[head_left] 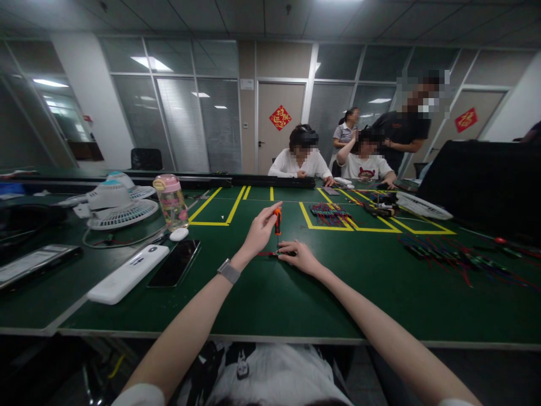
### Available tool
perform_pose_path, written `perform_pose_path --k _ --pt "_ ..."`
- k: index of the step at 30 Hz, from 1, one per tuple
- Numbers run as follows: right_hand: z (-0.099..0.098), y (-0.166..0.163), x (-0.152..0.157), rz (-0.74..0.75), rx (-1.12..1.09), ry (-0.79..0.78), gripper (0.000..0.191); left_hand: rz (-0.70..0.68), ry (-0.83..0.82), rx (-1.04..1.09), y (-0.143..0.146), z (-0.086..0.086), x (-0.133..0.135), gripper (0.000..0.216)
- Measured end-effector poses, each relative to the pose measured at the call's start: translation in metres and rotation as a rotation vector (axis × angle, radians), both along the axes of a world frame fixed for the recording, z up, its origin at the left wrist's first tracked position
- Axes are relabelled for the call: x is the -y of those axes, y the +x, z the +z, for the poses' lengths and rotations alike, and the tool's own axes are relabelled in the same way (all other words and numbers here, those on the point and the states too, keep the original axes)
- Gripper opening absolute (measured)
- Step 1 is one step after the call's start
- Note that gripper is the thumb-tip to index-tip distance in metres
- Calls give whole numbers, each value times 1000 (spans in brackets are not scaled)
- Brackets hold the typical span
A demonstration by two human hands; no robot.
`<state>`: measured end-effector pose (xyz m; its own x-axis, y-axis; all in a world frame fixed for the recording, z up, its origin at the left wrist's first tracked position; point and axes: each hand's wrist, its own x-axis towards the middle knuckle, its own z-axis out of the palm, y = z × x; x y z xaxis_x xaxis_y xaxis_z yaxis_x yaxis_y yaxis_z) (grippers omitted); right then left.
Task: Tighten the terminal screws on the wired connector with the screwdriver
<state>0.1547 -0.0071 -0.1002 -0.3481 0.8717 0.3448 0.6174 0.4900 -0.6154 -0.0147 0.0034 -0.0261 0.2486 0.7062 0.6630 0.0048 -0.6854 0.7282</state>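
Observation:
My left hand (261, 228), with a grey-banded watch on the wrist, is at an upright orange-and-black screwdriver (278, 221). Its fingers reach along the handle and press against it; the thumb is mostly hidden. The thin shaft points straight down to a small circuit board (275, 254) with red wires, lying on the green table. From the right, my right hand (301, 257) pinches the board's edge and dark end between its fingers, beside the screwdriver tip. The exact contact of tip and board is too small to tell.
Left are a white phone-shaped case (129, 273), a black phone (175, 263), a pink-lidded bottle (171, 202) and white fans (122, 214). Wired circuit boards lie in a bundle (330, 215) beyond my hands and a row (460, 254) at right. Several people are across the table (253, 310).

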Motion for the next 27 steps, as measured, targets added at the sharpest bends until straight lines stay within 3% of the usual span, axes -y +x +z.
perform_pose_path --k 2,7,13,18,24,27 --pt "0 0 1 -1 8 8 21 -40 -38 19 0 0 0 36" --pt "2 -1 2 -3 17 3 20 137 32 19 -1 -3 -3 28" --pt "1 -1 1 -4 12 -2 20 4 -30 62 -1 -2 -4 33" --pt "2 0 1 6 20 -7 22 156 33 32 -1 -1 -1 28" --pt "3 0 2 8 11 -4 22 0 -32 44 0 0 -1 35" --pt "2 1 2 12 15 3 22 7 -60 53 1 1 0 35"
